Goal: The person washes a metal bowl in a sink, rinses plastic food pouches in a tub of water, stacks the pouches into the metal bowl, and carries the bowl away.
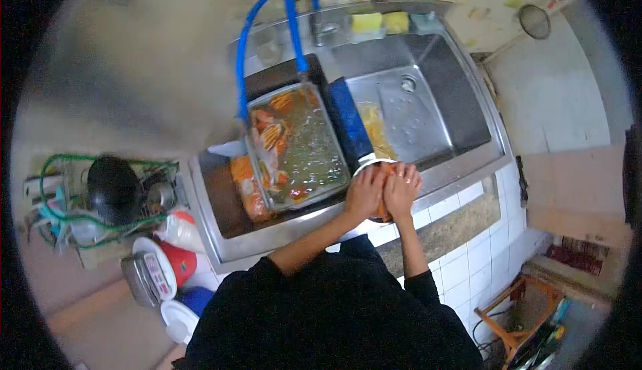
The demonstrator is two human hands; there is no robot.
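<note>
Both hands are together at the front edge of the sink, over a white-rimmed round container [374, 160] with something orange in it. My left hand [364, 194] presses on its left side, fingers close together. Beside it, my right hand [402, 186] has its fingers bent over the orange contents. What exactly the fingers hold is hidden. To the left, a clear rectangular tub [304, 199] of water with orange and pale pieces stands in the left basin. A blue object [350, 117] lies on the divider, and yellowish pieces [376, 129] are in the right basin.
A blue hose [290, 22] hangs over the tub. An orange-filled bag [247, 193] lies beside it. Sponges [366, 23] sit on the back ledge. A dish rack [73, 226] with a black pan [114, 189] and a kitchen scale [148, 278] are at left; a wooden stool [511, 333] is lower right.
</note>
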